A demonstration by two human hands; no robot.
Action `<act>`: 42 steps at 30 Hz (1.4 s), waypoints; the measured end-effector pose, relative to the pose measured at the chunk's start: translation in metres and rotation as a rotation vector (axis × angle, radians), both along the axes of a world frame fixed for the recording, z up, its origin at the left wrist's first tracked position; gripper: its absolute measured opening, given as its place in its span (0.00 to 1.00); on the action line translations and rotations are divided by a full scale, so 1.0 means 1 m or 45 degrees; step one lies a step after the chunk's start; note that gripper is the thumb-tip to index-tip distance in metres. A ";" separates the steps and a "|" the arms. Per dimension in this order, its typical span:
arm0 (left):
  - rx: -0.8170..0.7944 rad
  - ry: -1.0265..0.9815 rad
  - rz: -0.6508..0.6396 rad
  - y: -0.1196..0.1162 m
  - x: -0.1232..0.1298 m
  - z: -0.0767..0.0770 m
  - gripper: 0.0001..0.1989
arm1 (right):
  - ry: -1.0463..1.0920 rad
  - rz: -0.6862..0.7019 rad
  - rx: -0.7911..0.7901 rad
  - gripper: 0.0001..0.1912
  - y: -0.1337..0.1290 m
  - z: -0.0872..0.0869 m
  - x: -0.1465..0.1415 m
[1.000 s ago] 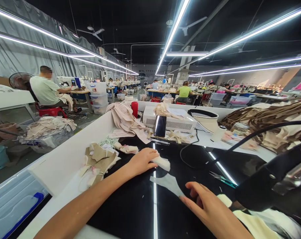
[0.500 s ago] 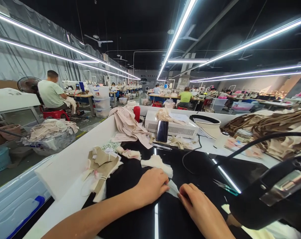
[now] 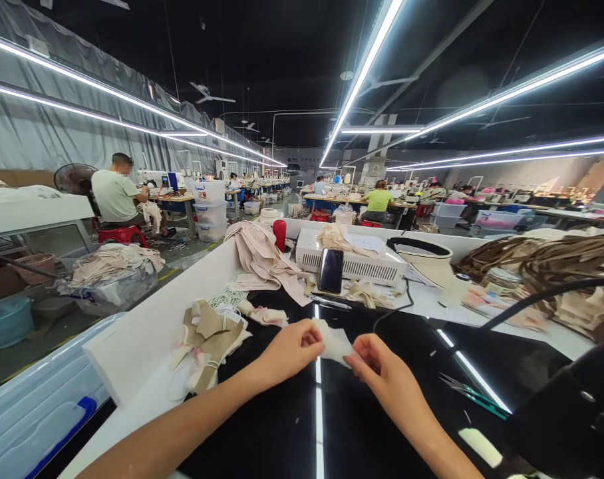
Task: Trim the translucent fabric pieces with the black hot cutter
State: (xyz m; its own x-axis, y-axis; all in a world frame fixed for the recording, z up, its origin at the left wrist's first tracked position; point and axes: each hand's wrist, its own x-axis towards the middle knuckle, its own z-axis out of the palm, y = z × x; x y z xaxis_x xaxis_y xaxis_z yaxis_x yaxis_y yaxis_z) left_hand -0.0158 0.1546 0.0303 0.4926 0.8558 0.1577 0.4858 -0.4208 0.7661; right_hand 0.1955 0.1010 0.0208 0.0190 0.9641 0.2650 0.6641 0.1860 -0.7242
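Observation:
A small white cloth piece point(image 3: 334, 342) is stretched between my two hands, above the glossy black tabletop point(image 3: 272, 432). My left hand point(image 3: 295, 347) pinches its left edge between thumb and fingers. The right edge is pinched by my right hand point(image 3: 379, 364), its fingers curled. To the left lies a pile of beige and white cloth scraps point(image 3: 209, 336), with a small pinkish-white scrap point(image 3: 265, 314) beside it. Beyond my hands a phone point(image 3: 330, 271) leans upright against a white vented box point(image 3: 372, 265).
Green-handled snips point(image 3: 474, 394) lie on the right, near a dark machine point(image 3: 571, 406) with a black cable. Pale cloth point(image 3: 267, 256) and a red cone point(image 3: 279, 235) stand at the back left. A person point(image 3: 116, 193) sits at the far left.
Both hands have risen slightly with the white cloth, which now shows wider between them. The larger white scrap behind the hands is no longer seen lying separately. The view has shifted slightly.

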 end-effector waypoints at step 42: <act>0.387 0.572 0.048 0.025 -0.010 -0.009 0.13 | -0.709 0.039 0.160 0.26 0.045 -0.027 -0.013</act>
State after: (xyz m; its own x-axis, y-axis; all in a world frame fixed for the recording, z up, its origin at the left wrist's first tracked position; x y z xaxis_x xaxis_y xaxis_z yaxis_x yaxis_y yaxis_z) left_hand -0.0258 0.1797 0.0210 0.5382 0.8229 0.1819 0.7564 -0.5668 0.3264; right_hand 0.1824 0.1459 -0.0058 -0.1839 0.9224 0.3398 0.9320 0.2734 -0.2378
